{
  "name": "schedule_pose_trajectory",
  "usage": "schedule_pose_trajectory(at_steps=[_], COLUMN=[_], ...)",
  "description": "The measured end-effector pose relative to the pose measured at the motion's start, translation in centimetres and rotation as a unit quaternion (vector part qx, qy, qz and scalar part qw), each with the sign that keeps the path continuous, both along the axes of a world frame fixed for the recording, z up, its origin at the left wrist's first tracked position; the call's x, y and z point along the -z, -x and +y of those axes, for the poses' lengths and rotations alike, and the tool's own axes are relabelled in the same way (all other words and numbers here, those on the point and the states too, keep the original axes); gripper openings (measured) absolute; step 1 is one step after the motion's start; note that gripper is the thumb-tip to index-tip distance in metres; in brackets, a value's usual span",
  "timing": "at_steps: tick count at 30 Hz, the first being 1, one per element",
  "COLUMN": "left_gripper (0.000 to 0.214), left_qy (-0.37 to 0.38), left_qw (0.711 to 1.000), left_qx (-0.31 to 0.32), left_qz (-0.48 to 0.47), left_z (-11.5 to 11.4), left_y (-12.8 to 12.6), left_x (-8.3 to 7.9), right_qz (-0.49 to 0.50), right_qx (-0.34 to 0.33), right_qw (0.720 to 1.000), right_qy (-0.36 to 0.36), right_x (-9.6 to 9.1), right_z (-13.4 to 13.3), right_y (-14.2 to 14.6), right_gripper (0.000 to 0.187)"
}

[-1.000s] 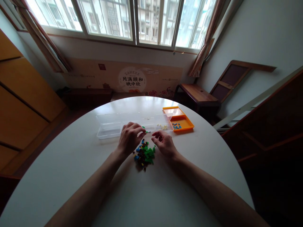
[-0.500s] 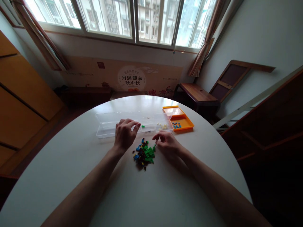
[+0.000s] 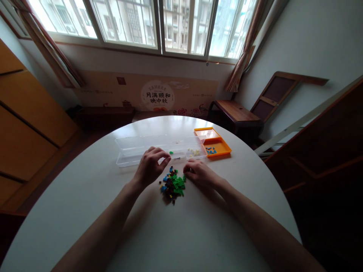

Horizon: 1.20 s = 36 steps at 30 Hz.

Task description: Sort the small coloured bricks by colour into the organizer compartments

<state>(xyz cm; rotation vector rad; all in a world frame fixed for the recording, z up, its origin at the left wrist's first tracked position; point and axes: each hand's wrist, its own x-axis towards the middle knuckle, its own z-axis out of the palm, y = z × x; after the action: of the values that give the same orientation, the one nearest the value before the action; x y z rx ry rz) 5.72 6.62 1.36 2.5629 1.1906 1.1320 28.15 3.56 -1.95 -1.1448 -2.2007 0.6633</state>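
A small heap of tiny bricks [image 3: 173,184], mostly green with some blue and dark ones, lies on the round white table [image 3: 85,204]. My left hand [image 3: 149,166] hovers just left of the heap, fingers curled and apart, with nothing visible in them. My right hand [image 3: 198,173] rests on the table at the heap's right edge, fingers bent down and pinched at the bricks. Behind both hands lies a long clear plastic box [image 3: 133,150] with a green piece [image 3: 171,153] and some pale yellow pieces [image 3: 194,152] in its compartments.
An orange tray [image 3: 219,146] with a few blue pieces stands right of the clear box. Beyond the table are a dark wooden bench, a window wall and wooden cabinets at the left. A dark wooden frame runs along the right.
My left hand went forward to the clear box, left a green piece there and came back beside the heap. My right hand sank onto the table at the heap's edge.
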Motion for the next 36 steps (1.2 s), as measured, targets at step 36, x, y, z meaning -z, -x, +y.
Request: schedule_pose_trajectory(at_steps=[36], left_gripper=[0.011], left_qy=[0.104], left_qw=[0.988], left_qx=[0.081], left_qz=[0.085], left_z=[-1.6], left_y=[1.4], left_x=[2.8], right_qz=[0.150], right_qx=[0.163], right_qw=[0.965], right_qy=[-0.137], right_x=[0.9], right_z=[2.0], right_y=[3.8], right_gripper=[0.012])
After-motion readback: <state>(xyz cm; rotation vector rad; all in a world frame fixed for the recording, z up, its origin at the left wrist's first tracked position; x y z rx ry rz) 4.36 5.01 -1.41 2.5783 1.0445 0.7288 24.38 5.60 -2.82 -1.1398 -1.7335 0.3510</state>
